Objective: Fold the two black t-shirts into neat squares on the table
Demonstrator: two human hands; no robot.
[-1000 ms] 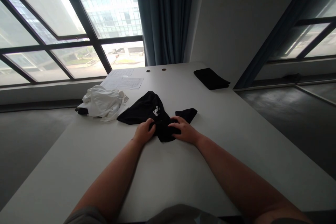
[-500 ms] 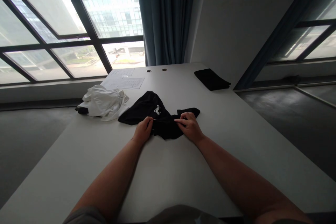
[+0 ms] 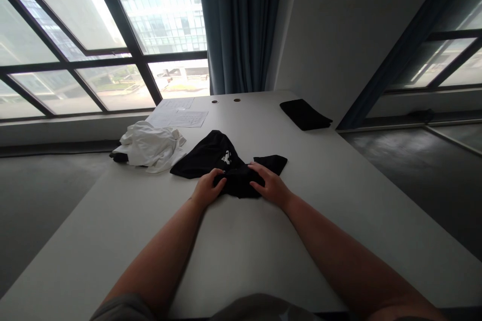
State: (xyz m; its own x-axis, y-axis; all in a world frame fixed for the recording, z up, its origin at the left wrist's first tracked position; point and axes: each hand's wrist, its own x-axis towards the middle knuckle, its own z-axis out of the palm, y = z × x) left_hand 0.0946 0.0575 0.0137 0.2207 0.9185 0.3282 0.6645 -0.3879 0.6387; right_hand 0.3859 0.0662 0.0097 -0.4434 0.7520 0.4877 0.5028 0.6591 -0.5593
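Note:
A black T-shirt (image 3: 206,156) with a small white print lies partly folded on the white table (image 3: 241,241). Its near part is bunched between my hands, while a sleeve-like flap sticks out to the right. My left hand (image 3: 208,188) rests at the left side of that near part, thumb and fingers apart. On the other side, my right hand (image 3: 271,185) lies on the fabric with its fingers stretched and its thumb spread. Some fingertips of my left hand are hard to make out against the dark cloth.
A crumpled white garment (image 3: 150,146) lies to the left, with something black under its edge. Sheets of paper (image 3: 188,119) sit behind it. A folded black cloth (image 3: 306,114) is at the far right of the table, near the wall. Two round holes are near the back edge.
Both hands have gone from pinching the fabric's edge to lying on it with fingers spread. The near edge of the T-shirt looks folded over and flatter. Other things have stayed put.

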